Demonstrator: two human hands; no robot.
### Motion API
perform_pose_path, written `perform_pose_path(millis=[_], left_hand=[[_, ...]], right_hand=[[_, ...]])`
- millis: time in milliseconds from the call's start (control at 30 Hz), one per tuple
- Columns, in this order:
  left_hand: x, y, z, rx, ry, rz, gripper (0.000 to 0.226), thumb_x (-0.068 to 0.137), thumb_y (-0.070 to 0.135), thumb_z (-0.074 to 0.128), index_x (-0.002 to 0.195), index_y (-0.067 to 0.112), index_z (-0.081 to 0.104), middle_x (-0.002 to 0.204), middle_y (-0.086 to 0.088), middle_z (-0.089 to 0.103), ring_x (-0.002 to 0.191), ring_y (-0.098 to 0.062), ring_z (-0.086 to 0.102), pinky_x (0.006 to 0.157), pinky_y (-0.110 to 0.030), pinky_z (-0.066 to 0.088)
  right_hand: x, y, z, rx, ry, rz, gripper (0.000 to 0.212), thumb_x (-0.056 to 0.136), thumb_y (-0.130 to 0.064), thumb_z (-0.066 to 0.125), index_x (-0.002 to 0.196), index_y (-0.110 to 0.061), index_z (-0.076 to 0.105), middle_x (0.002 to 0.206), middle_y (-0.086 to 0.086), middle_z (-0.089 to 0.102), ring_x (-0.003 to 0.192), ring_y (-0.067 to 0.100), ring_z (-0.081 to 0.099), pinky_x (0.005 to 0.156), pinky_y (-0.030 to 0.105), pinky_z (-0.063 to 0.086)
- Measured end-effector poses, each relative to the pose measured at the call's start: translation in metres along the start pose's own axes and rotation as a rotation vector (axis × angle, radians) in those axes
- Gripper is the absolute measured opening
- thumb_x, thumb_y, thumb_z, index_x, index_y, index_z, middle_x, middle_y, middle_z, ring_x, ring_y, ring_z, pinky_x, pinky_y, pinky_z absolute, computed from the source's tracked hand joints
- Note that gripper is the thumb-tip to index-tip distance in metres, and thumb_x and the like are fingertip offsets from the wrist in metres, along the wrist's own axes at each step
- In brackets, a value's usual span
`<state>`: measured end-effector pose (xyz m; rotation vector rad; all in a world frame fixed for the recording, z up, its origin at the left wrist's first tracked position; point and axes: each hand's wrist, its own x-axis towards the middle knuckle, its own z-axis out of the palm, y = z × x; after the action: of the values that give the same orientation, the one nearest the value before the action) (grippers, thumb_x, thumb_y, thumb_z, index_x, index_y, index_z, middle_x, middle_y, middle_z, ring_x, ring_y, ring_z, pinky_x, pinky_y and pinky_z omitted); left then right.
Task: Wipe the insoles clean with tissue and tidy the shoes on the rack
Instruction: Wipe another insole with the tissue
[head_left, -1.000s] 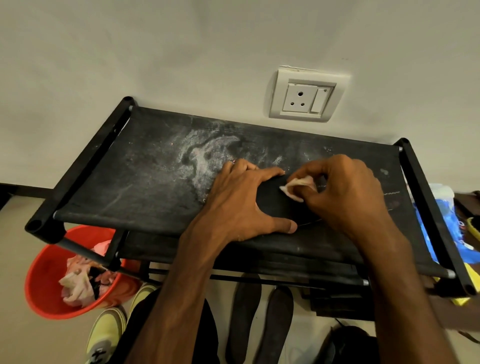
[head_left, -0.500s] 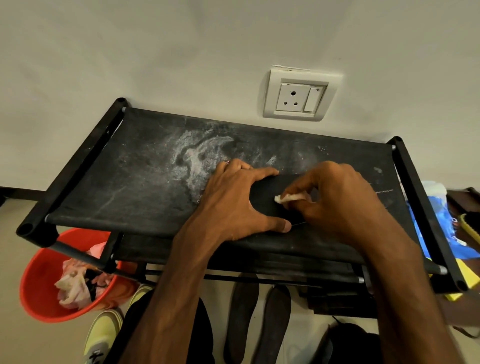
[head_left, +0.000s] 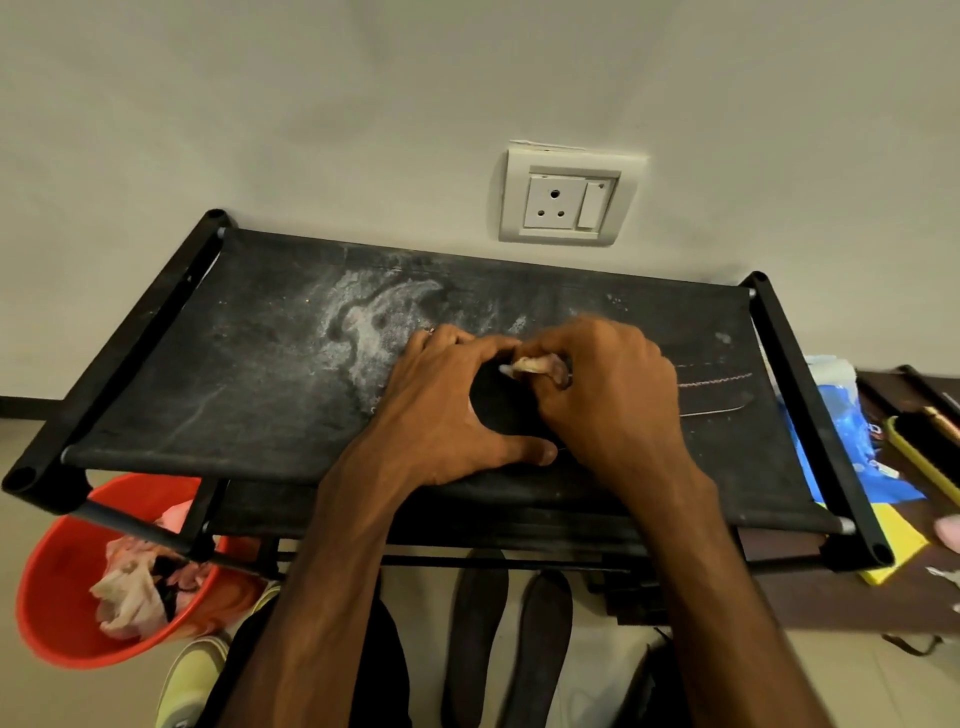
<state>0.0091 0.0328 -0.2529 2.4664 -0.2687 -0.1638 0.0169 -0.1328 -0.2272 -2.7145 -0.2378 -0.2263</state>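
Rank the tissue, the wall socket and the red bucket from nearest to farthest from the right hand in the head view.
1. tissue: pinched in the right hand itself, over the rack top.
2. wall socket: on the wall, just behind the rack.
3. red bucket: down at far left, below the rack's front corner.

White wall socket (head_left: 569, 200) on the wall, red bucket (head_left: 57, 587) lower left, blue packet (head_left: 852, 441) at right

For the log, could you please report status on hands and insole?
Left hand flat, pinning black insole on rack top. Right hand pinching tissue on insole. White dust left of hands.
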Motion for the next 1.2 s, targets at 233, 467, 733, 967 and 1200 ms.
perform_pose_path(millis=[233,467,733,967,1200], left_hand=[[0.002,-0.001,0.0,0.0,0.004,0.015,0.1,0.048,0.078,0.081,0.138,0.048,0.048,0.125,0.01,0.045,0.12,-0.014,0.036,0.101,-0.033,0.038],[0.001,-0.002,-0.001,0.072,-0.01,0.016,0.106,0.046,0.091,0.058,0.141,0.049,0.041,0.127,0.012,0.041,0.119,-0.012,0.033,0.094,-0.029,0.033],[0.002,0.016,0.008,0.117,0.046,0.113,0.107,0.056,0.089,0.066,0.148,0.043,0.036,0.14,0.015,0.041,0.123,-0.013,0.033,0.107,-0.039,0.036],[-0.002,0.001,-0.01,0.144,0.029,0.06,0.097,0.056,0.084,0.064,0.142,0.047,0.041,0.134,0.017,0.042,0.124,-0.011,0.03,0.109,-0.037,0.031],[0.001,0.006,-0.003,0.139,0.041,0.04,0.095,0.059,0.083,0.073,0.14,0.045,0.042,0.133,0.015,0.041,0.122,-0.013,0.03,0.106,-0.04,0.033]], right_hand=[[-0.005,0.011,-0.037,0.004,-0.382,0.046,0.012,0.079,-0.036,0.078,0.087,-0.045,0.078,0.091,-0.01,0.075,0.09,0.017,0.068,0.081,0.045,0.059],[-0.004,0.022,-0.057,0.114,-0.375,0.027,0.011,0.08,-0.033,0.08,0.087,-0.041,0.078,0.087,-0.015,0.074,0.083,0.008,0.069,0.078,0.041,0.061],[-0.003,0.047,-0.069,0.156,-0.185,0.133,0.011,0.083,-0.028,0.08,0.082,-0.038,0.075,0.076,-0.019,0.068,0.075,0.001,0.065,0.071,0.03,0.057],[-0.003,0.053,-0.075,0.206,-0.177,0.098,0.008,0.078,-0.035,0.082,0.085,-0.036,0.078,0.078,-0.016,0.072,0.073,0.001,0.067,0.07,0.03,0.06],[-0.002,0.019,-0.057,0.195,-0.321,-0.034,0.016,0.081,-0.031,0.082,0.092,-0.04,0.077,0.087,-0.015,0.073,0.08,0.001,0.067,0.071,0.024,0.059]])
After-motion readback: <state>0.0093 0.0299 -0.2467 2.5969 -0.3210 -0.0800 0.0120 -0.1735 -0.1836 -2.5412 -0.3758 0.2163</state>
